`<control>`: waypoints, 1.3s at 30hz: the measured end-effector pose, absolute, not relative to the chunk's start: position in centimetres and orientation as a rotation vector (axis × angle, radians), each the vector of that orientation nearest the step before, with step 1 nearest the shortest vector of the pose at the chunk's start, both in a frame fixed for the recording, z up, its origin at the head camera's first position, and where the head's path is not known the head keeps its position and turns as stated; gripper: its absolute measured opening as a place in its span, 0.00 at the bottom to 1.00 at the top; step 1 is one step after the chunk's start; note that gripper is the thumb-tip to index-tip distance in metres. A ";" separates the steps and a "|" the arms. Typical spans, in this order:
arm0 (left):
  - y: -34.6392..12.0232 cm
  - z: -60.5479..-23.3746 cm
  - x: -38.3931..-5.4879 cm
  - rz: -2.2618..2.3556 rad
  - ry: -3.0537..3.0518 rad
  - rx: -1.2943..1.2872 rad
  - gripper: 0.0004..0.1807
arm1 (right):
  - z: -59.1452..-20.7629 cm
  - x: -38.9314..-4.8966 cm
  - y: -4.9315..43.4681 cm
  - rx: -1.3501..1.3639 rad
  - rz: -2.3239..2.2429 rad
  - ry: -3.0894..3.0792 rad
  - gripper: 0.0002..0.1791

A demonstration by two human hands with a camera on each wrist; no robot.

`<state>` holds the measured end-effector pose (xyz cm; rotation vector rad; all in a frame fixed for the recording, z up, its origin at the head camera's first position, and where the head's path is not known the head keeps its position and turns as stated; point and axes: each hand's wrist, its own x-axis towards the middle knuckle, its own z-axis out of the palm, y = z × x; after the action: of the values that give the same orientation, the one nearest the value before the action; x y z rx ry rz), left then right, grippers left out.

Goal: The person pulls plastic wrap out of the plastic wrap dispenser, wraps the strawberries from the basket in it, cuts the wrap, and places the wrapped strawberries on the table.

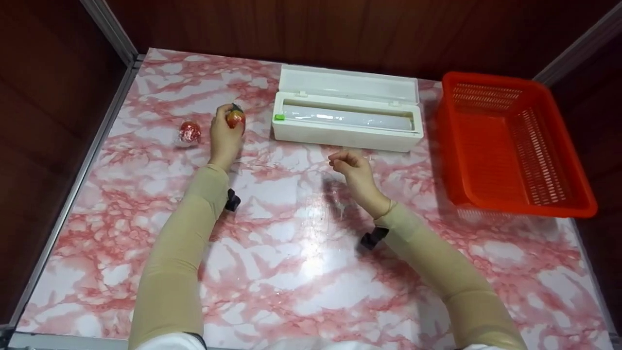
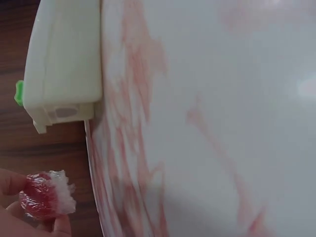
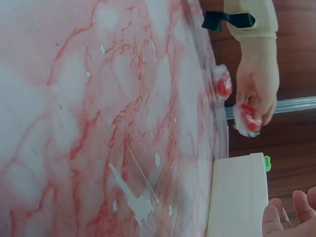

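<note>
My left hand [image 1: 225, 138] grips a small red-and-yellow fruit wrapped in clear cling film [image 1: 236, 118], raised above the table at the back left. Crinkled film bunches at one end of this fruit [image 2: 42, 195] in the left wrist view. A second film-wrapped red fruit [image 1: 189, 132] rests on the table to the left of that hand. My right hand [image 1: 357, 175] hovers in front of the cling film box [image 1: 345, 138], fingers loosely bent and nothing seen between them. Inside the open box lies a roll of film [image 1: 347, 118].
The box's lid [image 1: 347, 83] is tipped back, and a green slider [image 1: 279, 117] sits at its left end. A red plastic basket [image 1: 491, 155] stands at the right. Dark wooden panels [image 1: 272, 29] border the marbled red-and-white table [image 1: 272, 272].
</note>
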<state>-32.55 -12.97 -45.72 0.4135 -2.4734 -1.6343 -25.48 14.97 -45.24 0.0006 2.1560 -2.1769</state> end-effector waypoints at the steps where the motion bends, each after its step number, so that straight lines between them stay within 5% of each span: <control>1: -13.1 -45.9 -32.6 -1.604 -2.498 0.410 0.24 | -45.2 -25.5 15.0 0.001 -2.172 2.159 0.10; 20: -13.7 -47.4 -32.9 -1.181 -2.682 0.275 0.19 | -45.6 -25.4 15.6 -0.010 -2.088 2.240 0.08; 30: -13.3 -47.0 -32.3 -1.162 -2.769 0.316 0.30 | -45.8 -25.6 17.9 -0.105 -1.825 2.572 0.09; 39: -12.1 -45.9 -31.6 -1.038 -2.771 0.172 0.30 | -45.9 -26.2 22.2 -0.263 -1.384 2.883 0.15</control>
<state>-31.55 -12.11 -45.88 0.1723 -2.7712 -1.0384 -26.15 22.17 -45.93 -0.2631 2.8826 -1.3842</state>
